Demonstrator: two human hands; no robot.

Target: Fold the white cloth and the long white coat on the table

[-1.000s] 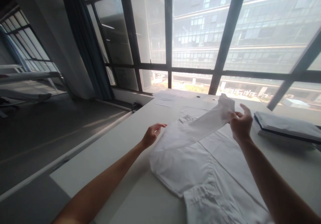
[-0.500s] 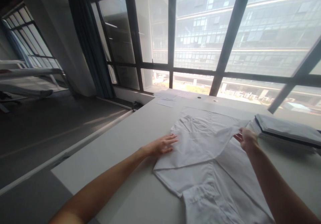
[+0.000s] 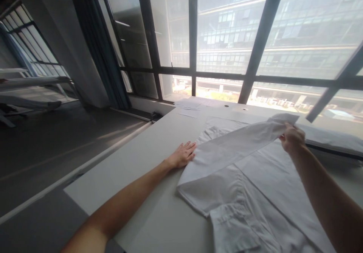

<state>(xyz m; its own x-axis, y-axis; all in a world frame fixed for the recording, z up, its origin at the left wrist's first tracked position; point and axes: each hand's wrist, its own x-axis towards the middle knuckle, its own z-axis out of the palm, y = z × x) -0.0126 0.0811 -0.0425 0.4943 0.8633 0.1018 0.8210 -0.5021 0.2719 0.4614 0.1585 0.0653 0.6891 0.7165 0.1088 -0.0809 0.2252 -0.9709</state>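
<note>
A white garment [image 3: 272, 185] lies spread on a white table [image 3: 136, 177] in front of the person, running from the near edge of the view toward the window side, with one length of its cloth lifted and drawn across the rest. The right hand [image 3: 293, 136] grasps the far end of that length, pinching the fabric between thumb and fingers above the table, so that the strip slants up from the garment's left side and a corner of cloth sticks out past the grip. The left hand [image 3: 183, 154] grips nothing: it rests palm down, fingers extended and slightly parted, with its fingertips at the garment's left edge. Crumpled, gathered patches show in the cloth beyond the lifted strip and again on the near side, where a squared-off end lies toward the person. A long straight line runs diagonally down the flat part.

Beside the right hand, partly hidden by it, sits a stack of folded white cloth [image 3: 334, 135] with a dark band along its side. Several sheets of paper [image 3: 188, 112] lie at the table's far left corner, and a small dark round hole [image 3: 226, 106] marks the far edge. Behind stand tall dark-framed windows [image 3: 224, 33], with a dark curtain [image 3: 96, 45] to their left.
</note>
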